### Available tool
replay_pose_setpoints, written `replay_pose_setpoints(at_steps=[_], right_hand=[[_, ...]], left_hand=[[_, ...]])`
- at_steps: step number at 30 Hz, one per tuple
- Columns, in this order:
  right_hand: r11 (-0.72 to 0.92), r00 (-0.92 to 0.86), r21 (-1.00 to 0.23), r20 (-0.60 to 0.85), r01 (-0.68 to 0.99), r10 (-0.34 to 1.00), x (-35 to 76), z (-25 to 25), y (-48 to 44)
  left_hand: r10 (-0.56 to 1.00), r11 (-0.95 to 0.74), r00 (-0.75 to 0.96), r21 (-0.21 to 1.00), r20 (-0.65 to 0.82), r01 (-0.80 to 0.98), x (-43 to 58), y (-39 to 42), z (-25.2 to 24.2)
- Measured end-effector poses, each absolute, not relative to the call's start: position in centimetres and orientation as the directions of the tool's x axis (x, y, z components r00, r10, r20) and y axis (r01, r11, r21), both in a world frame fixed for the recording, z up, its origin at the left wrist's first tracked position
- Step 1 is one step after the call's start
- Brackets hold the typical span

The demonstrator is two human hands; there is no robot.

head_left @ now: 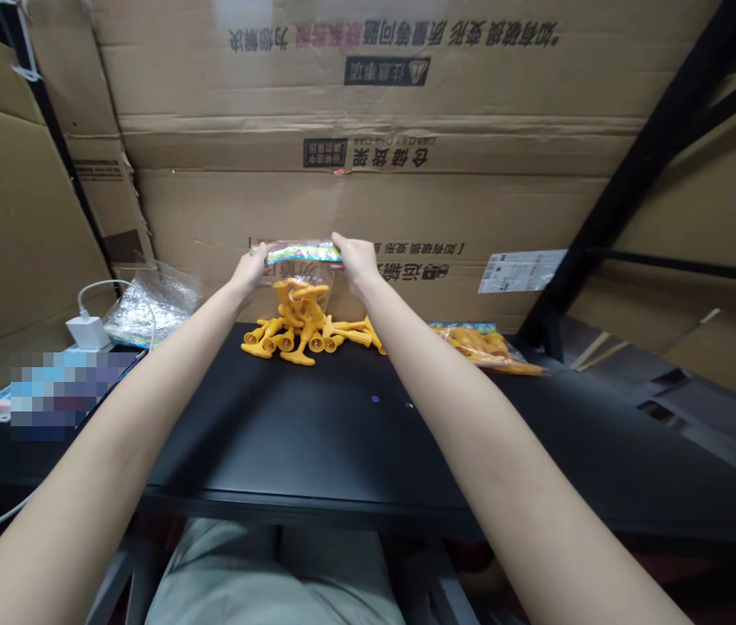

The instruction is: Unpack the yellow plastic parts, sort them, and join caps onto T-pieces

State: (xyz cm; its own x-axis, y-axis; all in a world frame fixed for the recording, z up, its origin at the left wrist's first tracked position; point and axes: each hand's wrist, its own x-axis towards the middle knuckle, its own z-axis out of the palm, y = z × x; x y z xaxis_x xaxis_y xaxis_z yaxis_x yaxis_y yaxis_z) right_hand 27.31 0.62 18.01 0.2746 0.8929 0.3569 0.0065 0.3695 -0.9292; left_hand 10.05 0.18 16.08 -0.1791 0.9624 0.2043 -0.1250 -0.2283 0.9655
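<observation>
My left hand (251, 269) and my right hand (356, 260) each grip one end of a clear plastic bag (303, 252) with a colourful printed strip. They hold it up over the back of the table, mouth downward. Yellow plastic pieces with T-shaped ends and hollow cup-like ends (299, 325) lie in a heap under it. Some of the upper pieces look to be still within the bag's film; exactly which, I cannot tell. My right forearm covers part of the heap's right side.
A filled bag of yellow pieces (482, 345) lies at the back right. On the left are crumpled clear bags (153, 304), a white charger (88, 332) with its cable, and a blurred-out device (72, 391). Cardboard walls (368, 200) and a black post (615, 191) enclose the black table (316, 434).
</observation>
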Motion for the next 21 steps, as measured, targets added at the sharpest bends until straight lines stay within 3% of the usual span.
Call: replay_pose_setpoints(at_steps=[6, 11, 16, 19, 21], right_hand=[[0.604, 0.161, -0.795, 0.603, 0.053, 0.781, 28.1, 18.7, 0.3], [0.623, 0.115, -0.782, 0.619, -0.001, 0.777, 28.6, 17.1, -1.9], [0.492, 0.103, -0.859, 0.481, -0.142, 0.870, 29.0, 12.1, -3.5], [0.310, 0.044, -0.915, 0.309, -0.259, 0.950, 29.2, 8.7, -4.0], [0.106, -0.034, -0.943, 0.123, -0.316, 0.992, 29.4, 7.1, -4.3]], left_hand=[[0.957, -0.284, -0.131, 0.934, 0.261, -0.217, 9.8, -0.8, 16.6], [0.927, -0.371, -0.068, 0.870, 0.370, -0.324, 9.5, -2.8, 15.6], [0.954, -0.273, -0.006, 0.863, 0.299, -0.425, 9.3, -4.4, 12.2], [0.976, -0.129, 0.107, 0.901, 0.189, -0.414, 8.9, -4.8, 8.9], [0.972, -0.039, 0.198, 0.926, 0.122, -0.376, 8.4, -4.8, 6.9]])
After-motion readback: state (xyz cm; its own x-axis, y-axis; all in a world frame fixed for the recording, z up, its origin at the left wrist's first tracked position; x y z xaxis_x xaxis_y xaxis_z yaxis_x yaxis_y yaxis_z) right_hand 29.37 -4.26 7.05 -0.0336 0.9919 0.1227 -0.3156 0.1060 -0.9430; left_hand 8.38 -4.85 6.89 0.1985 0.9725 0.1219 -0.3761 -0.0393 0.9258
